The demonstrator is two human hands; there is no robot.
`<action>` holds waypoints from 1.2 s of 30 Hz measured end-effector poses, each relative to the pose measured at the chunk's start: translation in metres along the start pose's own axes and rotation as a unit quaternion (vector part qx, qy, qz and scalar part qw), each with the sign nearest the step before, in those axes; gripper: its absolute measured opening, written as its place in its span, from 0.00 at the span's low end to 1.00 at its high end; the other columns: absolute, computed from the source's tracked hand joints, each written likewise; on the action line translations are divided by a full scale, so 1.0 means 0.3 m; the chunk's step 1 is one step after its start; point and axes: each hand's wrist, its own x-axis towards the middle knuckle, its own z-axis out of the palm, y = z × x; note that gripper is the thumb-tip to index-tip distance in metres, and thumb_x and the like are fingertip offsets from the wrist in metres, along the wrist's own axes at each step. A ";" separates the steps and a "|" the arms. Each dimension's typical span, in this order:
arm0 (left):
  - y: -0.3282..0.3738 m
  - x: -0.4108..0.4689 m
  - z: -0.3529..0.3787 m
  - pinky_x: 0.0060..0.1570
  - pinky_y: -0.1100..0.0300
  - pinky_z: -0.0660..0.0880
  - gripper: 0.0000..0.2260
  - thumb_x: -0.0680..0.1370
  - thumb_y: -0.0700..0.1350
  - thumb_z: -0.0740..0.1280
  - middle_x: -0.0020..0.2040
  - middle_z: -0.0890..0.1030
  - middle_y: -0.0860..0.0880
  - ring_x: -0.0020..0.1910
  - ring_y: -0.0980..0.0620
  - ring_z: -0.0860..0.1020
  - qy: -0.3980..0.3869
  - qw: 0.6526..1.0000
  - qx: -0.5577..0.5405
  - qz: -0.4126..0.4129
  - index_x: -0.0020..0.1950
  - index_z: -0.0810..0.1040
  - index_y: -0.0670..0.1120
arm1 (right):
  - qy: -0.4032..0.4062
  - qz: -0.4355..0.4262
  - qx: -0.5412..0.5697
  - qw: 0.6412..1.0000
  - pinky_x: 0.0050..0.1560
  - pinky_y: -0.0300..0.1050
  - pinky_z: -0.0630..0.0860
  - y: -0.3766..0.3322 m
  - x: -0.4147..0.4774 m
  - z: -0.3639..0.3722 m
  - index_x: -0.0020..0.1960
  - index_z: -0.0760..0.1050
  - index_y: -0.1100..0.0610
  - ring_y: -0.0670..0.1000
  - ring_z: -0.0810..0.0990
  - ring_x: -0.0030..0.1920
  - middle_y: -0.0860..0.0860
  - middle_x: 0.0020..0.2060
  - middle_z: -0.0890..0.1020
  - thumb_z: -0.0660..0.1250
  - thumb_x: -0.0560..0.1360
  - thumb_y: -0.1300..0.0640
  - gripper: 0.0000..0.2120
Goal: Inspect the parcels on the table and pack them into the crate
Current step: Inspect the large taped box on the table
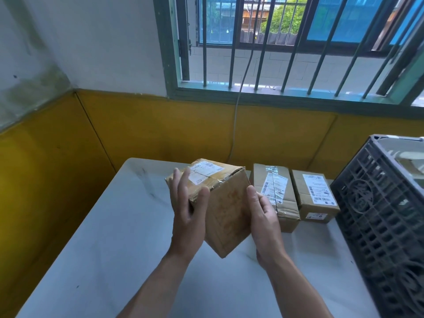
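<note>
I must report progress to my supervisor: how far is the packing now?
Done: something pale shows inside the crate, unclear what. In hand: the left hand and right hand hold one tilted parcel above the table. Remaining: the middle parcel and the smaller parcel sit on the table beside the crate.

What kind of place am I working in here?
Likely a small parcel-sorting room, not a warehouse: the held parcel, a taped parcel and a smaller parcel on a white table, a dark plastic crate, a barred window above a yellow wall.
</note>
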 end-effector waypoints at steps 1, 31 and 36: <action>0.005 0.004 0.007 0.70 0.46 0.73 0.29 0.72 0.72 0.57 0.81 0.47 0.65 0.81 0.57 0.54 0.016 1.000 -0.008 -0.020 0.72 0.54 0.75 | -0.004 -0.002 -0.001 1.000 0.53 0.42 0.75 0.003 -0.002 0.000 0.55 0.80 0.42 0.43 0.80 0.57 0.42 0.52 0.84 0.66 0.71 0.28 0.22; -0.083 -0.022 0.120 0.60 0.46 0.77 0.30 0.78 0.58 0.53 0.63 0.82 0.39 0.64 0.39 0.79 0.014 0.966 -0.230 -0.119 0.70 0.76 0.41 | -0.021 -0.091 -0.151 0.984 0.77 0.54 0.63 -0.178 0.283 -0.216 0.79 0.63 0.46 0.50 0.67 0.76 0.48 0.76 0.69 0.57 0.77 0.29 0.36; -0.061 -0.020 0.128 0.59 0.45 0.79 0.29 0.77 0.62 0.56 0.60 0.84 0.42 0.61 0.43 0.82 0.066 0.978 -0.176 -0.092 0.67 0.78 0.44 | -0.040 -0.047 -0.141 0.988 0.61 0.52 0.74 -0.203 0.299 -0.237 0.60 0.76 0.45 0.49 0.79 0.60 0.47 0.56 0.82 0.60 0.67 0.23 0.33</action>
